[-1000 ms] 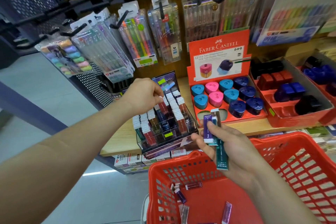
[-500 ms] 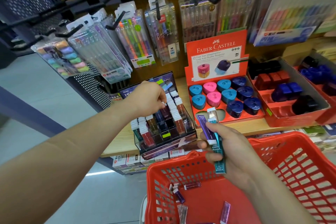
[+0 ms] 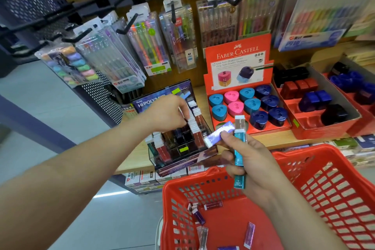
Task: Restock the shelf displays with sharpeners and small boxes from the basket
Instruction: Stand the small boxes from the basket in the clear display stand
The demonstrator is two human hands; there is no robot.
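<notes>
Evidently mid-restock: the left hand (image 3: 165, 114) reaches over the clear display case (image 3: 176, 160) at the near left of the shelf. Its fingers curl down onto the case's right-hand column of white-capped small boxes; whether they pinch a box or merely press one home cannot be told. The right hand (image 3: 257, 162) waits just above the red basket (image 3: 194, 180) and serves, by this reading, as a magazine. It grips a teal box (image 3: 240, 134) upright against the palm while thumb and fingertip pinch a purple box (image 3: 220, 133), tilted leftward towards the case, probably the next to be passed across. The case holds stepped rows of upright boxes, with several dark slots near its middle apparently unfilled. On the basket floor lie several loose boxes (image 3: 249, 234), flat and scattered. To the right of the case, the Faber-Castell tray (image 3: 237, 61) holds blue, pink and navy sharpeners (image 3: 235, 107); its near-left well looks vacant. Farther right, a second red tray (image 3: 324, 130) is partly filled with dark sharpeners.
</notes>
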